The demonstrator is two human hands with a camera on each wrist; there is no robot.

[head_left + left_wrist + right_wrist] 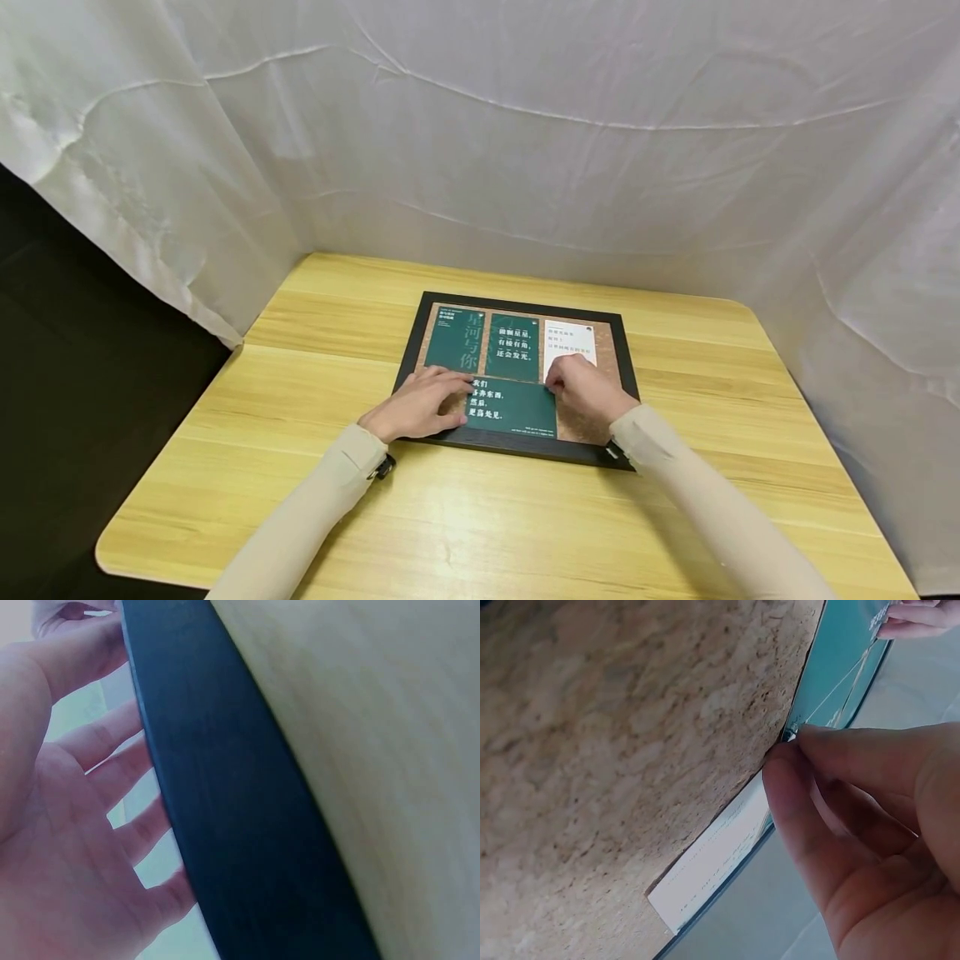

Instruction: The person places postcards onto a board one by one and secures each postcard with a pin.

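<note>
A black-framed cork board (516, 452) lies on the table. My left hand (423, 404) rests over its lower left part, fingers spread and nearly straight, with fingertips on the left edge of a wide green card (517, 408) printed in white. My right hand (588, 387) is at that card's upper right corner. There, in the right wrist view, thumb and forefinger (791, 799) pinch a tiny shiny pin-like thing (789, 735), mostly hidden by the fingertips; I cannot tell its exact kind. A white card (570, 337) lies just above this hand, partly covered by it.
Two upright green cards, a left one (453, 337) and a middle one (513, 343), fill the upper row beside the white card. The wooden table (225, 467) has rounded corners. White cloth (525, 150) hangs behind and along the sides.
</note>
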